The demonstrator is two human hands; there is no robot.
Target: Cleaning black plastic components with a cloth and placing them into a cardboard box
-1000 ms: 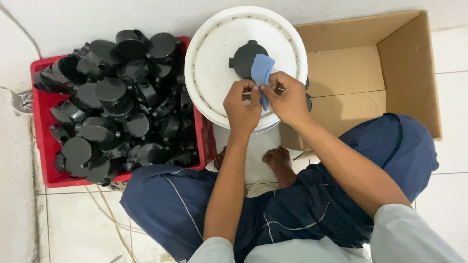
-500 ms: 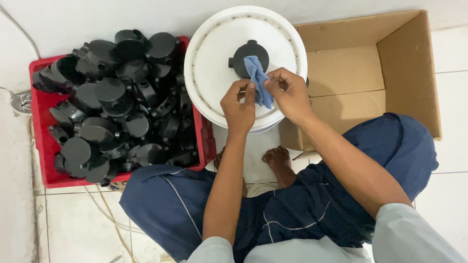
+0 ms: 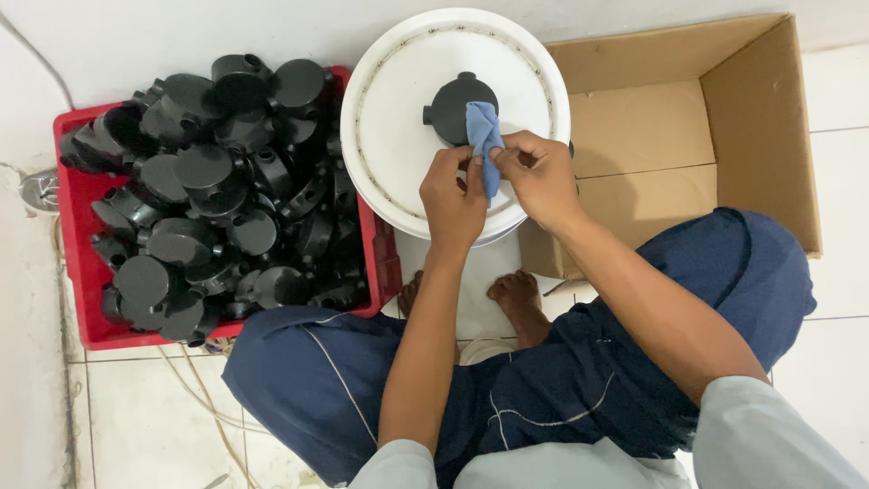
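The floor [image 3: 842, 181] is pale square tile with thin grout lines, meeting a plain white wall [image 3: 181, 36] along the top of the view. A person sits cross-legged on it in dark blue trousers, bare feet tucked under a round white lid [image 3: 398, 136] that serves as the work surface. On the lid lies a black round junction box [image 3: 453, 104] with short stub outlets on its rim. The left hand [image 3: 453, 195] and the right hand [image 3: 543, 177] meet just below the box, both pinching a small blue cloth [image 3: 484, 136] between thumb and fingertips; the upper end of the cloth drapes over the lower right edge of the box. To the person's left stands a red plastic crate [image 3: 77, 299] heaped with the same black boxes, touching the lid's edge. To the right, an open cardboard carton [image 3: 760, 118] lies just beside the lid. Thin cables [image 3: 195, 389] trail across the tile below the crate. What supports the lid is hidden beneath it. A metal object at the far left edge is too small to identify. The crate's lower layers cannot be seen.
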